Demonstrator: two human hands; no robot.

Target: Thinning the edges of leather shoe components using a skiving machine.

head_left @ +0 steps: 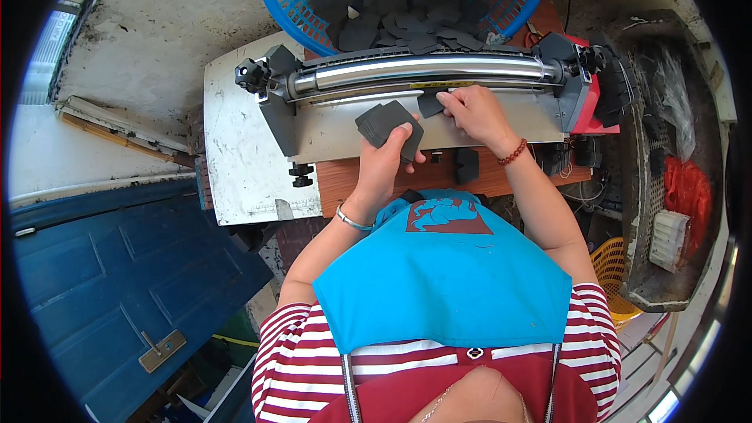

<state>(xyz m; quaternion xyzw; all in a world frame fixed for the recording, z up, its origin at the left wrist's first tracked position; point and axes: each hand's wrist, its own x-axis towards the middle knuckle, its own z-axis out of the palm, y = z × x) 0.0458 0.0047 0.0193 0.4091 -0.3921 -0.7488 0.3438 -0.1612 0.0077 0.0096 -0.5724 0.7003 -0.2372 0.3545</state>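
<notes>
A fanned stack of thin black sheet pieces (381,123) is gripped in my left hand (384,158), the thumb pressed on top. My right hand (475,113) pinches a single black piece (430,103) on the metal feed plate (329,121), at the entry of a roller machine. The machine's shiny steel roller (423,69) runs across just beyond both hands. Behind the roller, a blue plastic basket (270,1) holds a heap of similar black pieces (392,19).
Black adjusting knobs (251,75) stand at the roller's ends, with a red housing (583,98) on the right. A white board (243,164) lies left of the machine. A blue door (117,290) is at lower left. A long trough (646,266) and a yellow basket (611,266) stand right.
</notes>
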